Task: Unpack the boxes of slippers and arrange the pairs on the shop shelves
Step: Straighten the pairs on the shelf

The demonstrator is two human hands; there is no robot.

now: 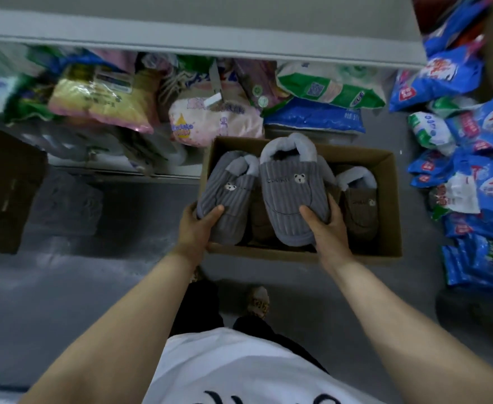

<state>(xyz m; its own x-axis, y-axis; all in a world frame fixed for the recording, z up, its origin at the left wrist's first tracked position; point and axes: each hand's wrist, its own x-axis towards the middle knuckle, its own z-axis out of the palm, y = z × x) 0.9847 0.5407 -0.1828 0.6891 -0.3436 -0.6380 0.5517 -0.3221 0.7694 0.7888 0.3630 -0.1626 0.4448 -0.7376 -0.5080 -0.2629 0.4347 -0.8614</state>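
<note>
Head view, looking down. Cardboard box (385, 176) sits on the grey floor (93, 287) at about 1 o'clock from the person's feet, open top.

Left hand (194, 228) grips the toe end of a grey ribbed slipper (227, 193), thumb across the top, fingers curled under. This slipper sits over the box's 9 o'clock side, heel pointing to 12, small bear face on the upper.

Right hand (325, 228) grips the toe end of a second grey slipper (292, 188), thumb on top, fingers wrapped round its right edge. It matches the first: bear face, pale fluffy cuff at the 12 o'clock end. It is raised above the box middle, cuff overlapping the box's far wall. The two grey slippers touch side by side.

Brown slipper (359, 208) lies in the box at 3 o'clock of the right-hand slipper, pale cuff, bear face too. More brown shows between the grey pair, lower in the box; can't tell what exactly.

Shelf edge (198, 49) runs across at 12 o'clock, with soft packaged goods (216, 118) under it. Blue and white bags (478, 182) are stacked at 3 o'clock. Dark brown carton (3, 188) at 9 o'clock. White T-shirt (239, 365) at 6 o'clock, a patterned shoe (257, 300) just above it.
</note>
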